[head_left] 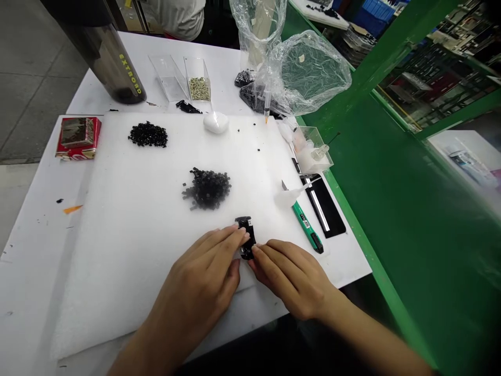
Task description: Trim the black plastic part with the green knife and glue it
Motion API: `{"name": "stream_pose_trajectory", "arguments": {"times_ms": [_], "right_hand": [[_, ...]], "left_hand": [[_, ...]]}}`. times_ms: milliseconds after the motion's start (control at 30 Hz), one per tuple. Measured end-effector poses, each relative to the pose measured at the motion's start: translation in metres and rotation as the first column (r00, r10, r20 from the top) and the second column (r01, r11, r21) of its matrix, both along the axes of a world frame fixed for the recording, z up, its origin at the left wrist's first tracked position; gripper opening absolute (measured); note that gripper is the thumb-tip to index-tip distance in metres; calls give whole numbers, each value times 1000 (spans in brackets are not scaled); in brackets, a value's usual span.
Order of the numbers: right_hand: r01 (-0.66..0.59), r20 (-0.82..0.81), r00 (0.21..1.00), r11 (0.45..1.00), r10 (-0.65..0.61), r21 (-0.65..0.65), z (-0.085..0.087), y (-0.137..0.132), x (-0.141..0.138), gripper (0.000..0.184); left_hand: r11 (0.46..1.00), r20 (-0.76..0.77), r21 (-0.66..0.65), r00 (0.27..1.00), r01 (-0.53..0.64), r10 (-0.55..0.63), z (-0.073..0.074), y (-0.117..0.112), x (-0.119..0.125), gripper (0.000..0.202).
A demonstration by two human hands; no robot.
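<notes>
A small, glossy black rectangular part (246,239) stands out against the white foam sheet (129,250) near its front edge. My left hand (205,269) lies over its left side, fingers pressed together with the tips on its face. From the right, my right hand (293,274) pinches its lower right edge between thumb and fingers. What lies under the fingertips is hidden. Just beyond my hands is a loose pile of tiny black pieces (210,189). A second pile of black pieces (147,134) sits farther back on the left.
To the right lie a green utility knife (307,225), a white dropper (287,197) and a black flat case (324,206). Farther back are a white oval object (216,122), clear trays (199,86), plastic bags (307,73) and a tall dark bottle (105,57). A red box (78,137) sits at left.
</notes>
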State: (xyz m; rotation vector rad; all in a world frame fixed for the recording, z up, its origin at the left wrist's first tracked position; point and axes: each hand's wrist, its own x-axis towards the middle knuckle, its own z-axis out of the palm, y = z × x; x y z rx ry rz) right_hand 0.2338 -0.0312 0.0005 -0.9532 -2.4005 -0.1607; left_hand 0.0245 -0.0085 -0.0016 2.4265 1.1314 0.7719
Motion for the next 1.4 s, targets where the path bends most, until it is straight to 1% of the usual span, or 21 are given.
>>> {"name": "stream_pose_trajectory", "arguments": {"times_ms": [100,167,200,300,367,500,600,800,867,1000,1200,1300,1400], "right_hand": [[21,-125,992,1000,-18,22,-5,6,-3,43],[62,-239,969,998,-60,2,-10,12,-6,48],[84,-299,951,996,-85,-14,-13,16,-7,49],[121,-417,898,990,-141,-75,-17,22,-10,46],[118,-448,880,986,-157,-115,-18,24,-10,44],[62,-480,866,983,-139,-173,-15,22,-10,49],[29,-484,866,980,-123,-197,-13,23,-11,52],[17,-471,871,969,-135,-246,-14,23,-13,54],[17,-470,872,969,-134,-245,-14,23,-13,51],[29,-476,869,974,-135,-224,-12,22,-13,44],[6,-466,877,973,-117,-233,-14,21,-12,49],[1,-458,882,971,-113,-238,-14,20,-11,50],[35,-455,880,973,-139,-229,-12,20,-12,48]], "left_hand": [[1000,81,-2,997,-5,5,8,11,1,33],[999,161,2,986,-36,35,12,18,3,29],[998,203,-19,977,-57,60,12,20,4,27],[987,316,-120,939,-105,139,9,24,9,25],[984,364,-132,918,-116,157,5,23,12,23],[991,410,-77,902,-113,135,-1,20,14,24],[991,427,-69,895,-113,132,-1,20,14,25],[991,434,-81,892,-104,128,0,21,14,24],[991,433,-87,892,-100,128,0,20,15,24],[995,428,-49,898,-85,98,0,17,13,25],[997,428,30,902,-77,57,1,16,11,24],[997,434,18,899,-69,55,2,16,12,24],[996,442,7,894,-94,81,2,17,14,26]]}}
